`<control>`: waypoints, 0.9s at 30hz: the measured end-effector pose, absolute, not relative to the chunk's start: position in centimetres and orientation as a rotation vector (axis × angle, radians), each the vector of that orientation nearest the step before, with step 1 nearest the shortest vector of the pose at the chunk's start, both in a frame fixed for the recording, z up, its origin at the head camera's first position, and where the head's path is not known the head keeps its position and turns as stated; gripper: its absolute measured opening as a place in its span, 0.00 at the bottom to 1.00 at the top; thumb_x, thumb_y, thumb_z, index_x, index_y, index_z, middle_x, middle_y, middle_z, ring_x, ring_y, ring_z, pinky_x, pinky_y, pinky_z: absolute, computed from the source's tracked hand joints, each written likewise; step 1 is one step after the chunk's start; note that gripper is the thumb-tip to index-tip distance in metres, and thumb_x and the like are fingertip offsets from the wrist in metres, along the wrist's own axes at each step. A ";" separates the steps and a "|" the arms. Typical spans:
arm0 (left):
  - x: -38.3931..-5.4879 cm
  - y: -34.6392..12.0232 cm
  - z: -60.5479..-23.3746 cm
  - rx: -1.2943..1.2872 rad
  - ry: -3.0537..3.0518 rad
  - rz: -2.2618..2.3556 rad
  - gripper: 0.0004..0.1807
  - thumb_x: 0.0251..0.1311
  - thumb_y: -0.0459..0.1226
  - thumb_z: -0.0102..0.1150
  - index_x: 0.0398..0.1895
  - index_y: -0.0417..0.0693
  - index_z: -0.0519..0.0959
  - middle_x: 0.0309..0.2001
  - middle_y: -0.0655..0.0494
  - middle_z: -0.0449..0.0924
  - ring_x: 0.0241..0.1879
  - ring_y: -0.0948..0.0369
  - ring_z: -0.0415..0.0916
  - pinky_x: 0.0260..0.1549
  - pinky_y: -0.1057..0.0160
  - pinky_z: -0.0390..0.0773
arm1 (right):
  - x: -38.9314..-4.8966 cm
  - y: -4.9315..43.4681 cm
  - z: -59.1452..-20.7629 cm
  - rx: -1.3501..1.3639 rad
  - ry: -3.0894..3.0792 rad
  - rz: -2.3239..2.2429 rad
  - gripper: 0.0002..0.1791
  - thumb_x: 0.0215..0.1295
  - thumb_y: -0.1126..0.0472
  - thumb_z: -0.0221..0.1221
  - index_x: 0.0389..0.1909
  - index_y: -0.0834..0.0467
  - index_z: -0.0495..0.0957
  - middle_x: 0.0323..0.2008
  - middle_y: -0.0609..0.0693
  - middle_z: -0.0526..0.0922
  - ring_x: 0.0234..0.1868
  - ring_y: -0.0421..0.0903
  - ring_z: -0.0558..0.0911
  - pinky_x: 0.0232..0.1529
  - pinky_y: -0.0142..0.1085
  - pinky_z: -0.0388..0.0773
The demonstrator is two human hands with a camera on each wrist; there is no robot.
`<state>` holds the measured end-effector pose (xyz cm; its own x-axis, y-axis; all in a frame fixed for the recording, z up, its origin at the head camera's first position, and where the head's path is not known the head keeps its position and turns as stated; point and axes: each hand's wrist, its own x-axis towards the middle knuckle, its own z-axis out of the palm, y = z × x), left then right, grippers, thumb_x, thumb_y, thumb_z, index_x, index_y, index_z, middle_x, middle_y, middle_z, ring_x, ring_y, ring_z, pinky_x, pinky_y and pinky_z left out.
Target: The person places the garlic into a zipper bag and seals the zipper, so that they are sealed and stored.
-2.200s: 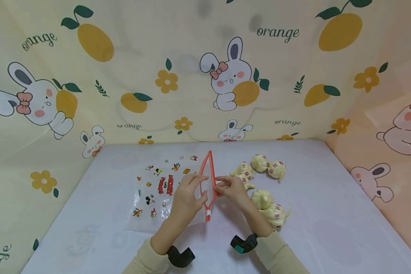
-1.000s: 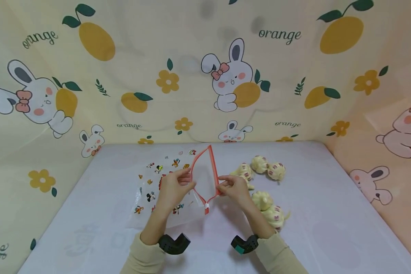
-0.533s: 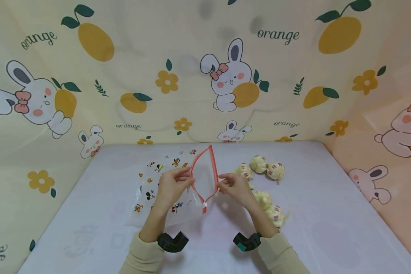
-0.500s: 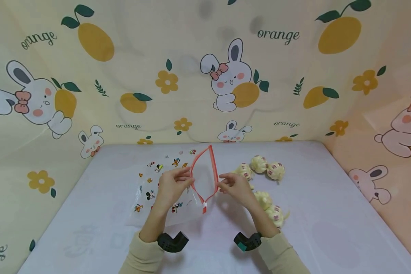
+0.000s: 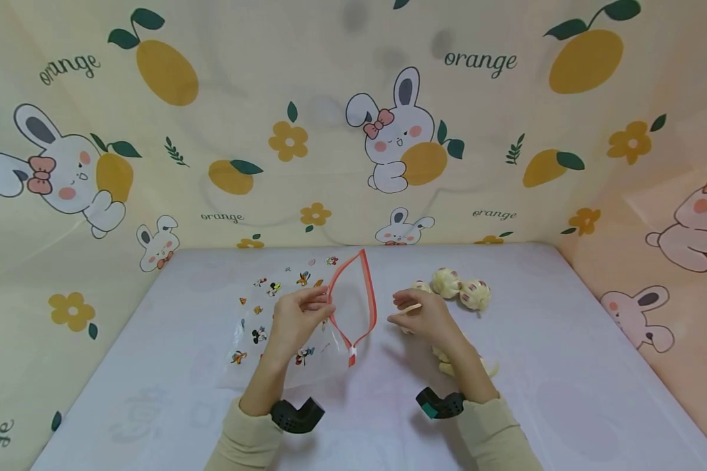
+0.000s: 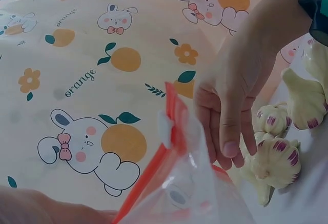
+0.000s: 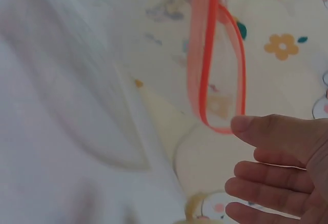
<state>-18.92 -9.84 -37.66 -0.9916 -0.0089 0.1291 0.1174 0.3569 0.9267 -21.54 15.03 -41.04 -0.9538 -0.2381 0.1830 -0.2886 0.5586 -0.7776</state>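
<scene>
My left hand [image 5: 297, 320] pinches the red left rim of a clear zip bag [image 5: 253, 356] printed with small cartoon figures. The bag's mouth gapes in a wide loop facing right, and a white slider [image 5: 352, 353] sits at its near corner. Apart from the bag, my right hand [image 5: 430, 320] hovers over the garlic bulbs, its fingers loosely bent. In the right wrist view, that hand [image 7: 282, 167] has its fingers spread. Several garlic bulbs [image 5: 475, 295] with purple streaks lie to the right. My right hand and forearm hide part of them in the head view.
A white cloth [image 5: 565, 366] covers the table. Behind and at the sides hang cream curtains [image 5: 318, 78] with rabbits and oranges. In the left wrist view, garlic bulbs [image 6: 279, 162] lie just beyond the right hand's fingers.
The bag's mouth has been pulled wide, its left rim drawn leftward by my left hand. My right hand has let go of the other rim and moved right to the garlic.
</scene>
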 end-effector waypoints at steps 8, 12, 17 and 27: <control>-19.0 -9.8 -37.6 -0.095 -2.498 -1.739 0.21 0.53 0.29 0.67 0.53 0.36 0.80 0.42 0.40 0.86 0.39 0.53 0.85 0.37 0.68 0.86 | -22.2 16.7 -41.1 0.392 -2.787 1.271 0.25 0.53 0.60 0.70 0.51 0.67 0.78 0.48 0.64 0.83 0.49 0.57 0.82 0.49 0.47 0.83; -19.0 -9.7 -37.7 -0.095 -2.492 -1.746 0.21 0.53 0.29 0.67 0.52 0.36 0.80 0.42 0.40 0.85 0.39 0.53 0.85 0.37 0.68 0.86 | -22.4 17.2 -41.3 0.377 -2.788 1.239 0.26 0.52 0.59 0.71 0.49 0.68 0.78 0.47 0.64 0.83 0.48 0.57 0.82 0.50 0.48 0.83; -19.0 -9.7 -37.6 -0.095 -2.485 -1.750 0.21 0.53 0.29 0.67 0.52 0.35 0.80 0.42 0.39 0.85 0.38 0.53 0.85 0.36 0.69 0.86 | -22.6 17.6 -41.5 0.382 -2.806 1.202 0.26 0.51 0.60 0.71 0.50 0.68 0.78 0.48 0.64 0.83 0.49 0.57 0.81 0.50 0.49 0.82; -18.9 -9.5 -37.7 -0.070 -2.515 -1.716 0.20 0.54 0.29 0.67 0.51 0.36 0.80 0.42 0.40 0.85 0.38 0.53 0.85 0.35 0.69 0.86 | -22.8 18.1 -42.1 0.365 -2.869 1.178 0.29 0.50 0.61 0.72 0.52 0.68 0.77 0.47 0.64 0.82 0.50 0.57 0.80 0.51 0.50 0.81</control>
<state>-18.86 -9.47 -37.74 -0.9943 -0.0165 0.1051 0.0919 0.3653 0.9263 -22.85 18.11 -42.15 -0.9725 -0.2077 0.1054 -0.2218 0.6883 -0.6907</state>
